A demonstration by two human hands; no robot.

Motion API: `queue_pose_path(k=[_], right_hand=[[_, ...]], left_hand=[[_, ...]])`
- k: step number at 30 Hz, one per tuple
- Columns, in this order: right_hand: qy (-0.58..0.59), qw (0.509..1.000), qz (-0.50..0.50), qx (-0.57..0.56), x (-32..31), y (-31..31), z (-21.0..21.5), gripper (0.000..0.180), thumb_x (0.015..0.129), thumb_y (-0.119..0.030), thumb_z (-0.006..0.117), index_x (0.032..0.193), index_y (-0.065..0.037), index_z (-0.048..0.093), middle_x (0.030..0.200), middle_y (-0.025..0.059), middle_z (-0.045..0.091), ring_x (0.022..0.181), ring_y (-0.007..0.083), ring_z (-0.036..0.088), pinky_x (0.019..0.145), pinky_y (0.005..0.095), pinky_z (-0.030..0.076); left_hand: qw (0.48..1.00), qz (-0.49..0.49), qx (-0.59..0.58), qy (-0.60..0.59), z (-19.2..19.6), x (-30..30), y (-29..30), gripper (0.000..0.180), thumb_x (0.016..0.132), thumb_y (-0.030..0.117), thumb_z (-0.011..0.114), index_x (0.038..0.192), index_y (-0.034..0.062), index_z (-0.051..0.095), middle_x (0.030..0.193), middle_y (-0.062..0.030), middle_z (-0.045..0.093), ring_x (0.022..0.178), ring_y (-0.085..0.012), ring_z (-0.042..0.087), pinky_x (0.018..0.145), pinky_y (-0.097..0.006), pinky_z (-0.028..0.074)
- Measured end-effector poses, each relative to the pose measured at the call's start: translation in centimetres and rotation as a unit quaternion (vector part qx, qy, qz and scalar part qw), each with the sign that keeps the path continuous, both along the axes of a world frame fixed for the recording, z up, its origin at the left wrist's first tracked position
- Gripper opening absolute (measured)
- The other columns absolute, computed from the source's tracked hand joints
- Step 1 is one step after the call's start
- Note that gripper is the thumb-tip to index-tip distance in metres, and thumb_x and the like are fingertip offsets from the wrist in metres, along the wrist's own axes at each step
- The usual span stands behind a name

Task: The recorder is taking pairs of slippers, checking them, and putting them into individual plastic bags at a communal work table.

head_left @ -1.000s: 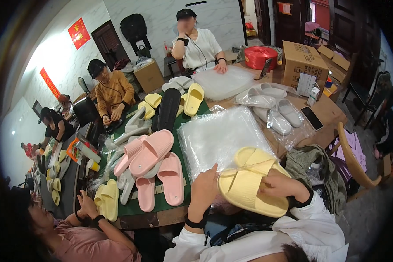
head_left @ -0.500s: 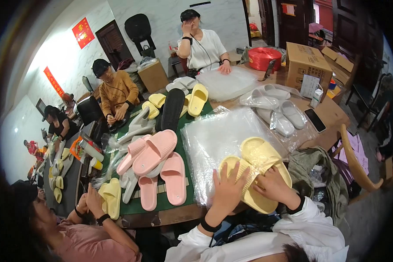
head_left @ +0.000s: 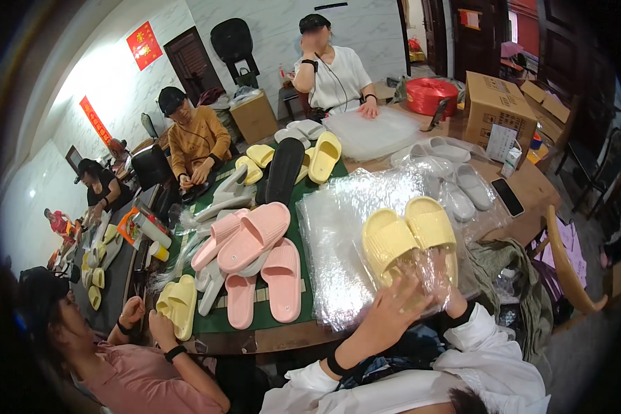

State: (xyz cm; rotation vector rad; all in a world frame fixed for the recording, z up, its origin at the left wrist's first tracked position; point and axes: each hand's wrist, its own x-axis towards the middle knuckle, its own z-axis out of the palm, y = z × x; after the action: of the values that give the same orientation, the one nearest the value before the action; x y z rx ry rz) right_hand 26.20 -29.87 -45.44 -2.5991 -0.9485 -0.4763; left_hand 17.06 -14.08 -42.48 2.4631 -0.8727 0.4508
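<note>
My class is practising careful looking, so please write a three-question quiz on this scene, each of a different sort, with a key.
1. Multiple choice: what colour is the pair of slippers at the person's left hand and right hand?
A) pink
B) yellow
C) black

2. True or false: the black phone lies farther right than the pink slippers.

3. Short answer: what large thing stands just right of the red roll?

Key: 1. B. 2. True. 3. A cardboard box.

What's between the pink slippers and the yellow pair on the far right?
Some green mat, then clear bags, up to the yellow pair, as the head view shows.
</note>
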Motion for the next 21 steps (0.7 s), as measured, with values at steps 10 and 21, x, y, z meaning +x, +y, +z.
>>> queue_pose_path(k=[10,21], right_hand=[[-0.014,0.998,0.06,-0.022,0.5,0.7,-0.7,0.03,0.085,-0.017,0.057,0.113,-0.008,0.058,0.1,0.0177,0.056,0.094,0.0362,0.052,0.08,0.0429,0.043],[0.075,0.997,0.01,0.021,0.4,3.4,0.1,0.05,0.085,-0.036,0.058,0.117,0.001,0.049,0.107,0.0273,0.052,0.095,0.0417,0.05,0.083,0.0535,0.036]], left_hand=[[0.873,0.185,-0.451,0.02,-2.0,1.4,2.3,0.067,0.093,0.029,0.054,0.147,0.0096,0.02,0.15,-0.0251,0.011,0.138,-0.0393,0.017,0.111,-0.044,0.02],[0.485,0.035,-0.753,0.443,-6.7,2.9,2.6,0.039,0.097,0.023,0.045,0.13,0.0037,0.041,0.124,-0.0119,0.054,0.112,-0.0246,0.055,0.097,-0.041,0.045]])
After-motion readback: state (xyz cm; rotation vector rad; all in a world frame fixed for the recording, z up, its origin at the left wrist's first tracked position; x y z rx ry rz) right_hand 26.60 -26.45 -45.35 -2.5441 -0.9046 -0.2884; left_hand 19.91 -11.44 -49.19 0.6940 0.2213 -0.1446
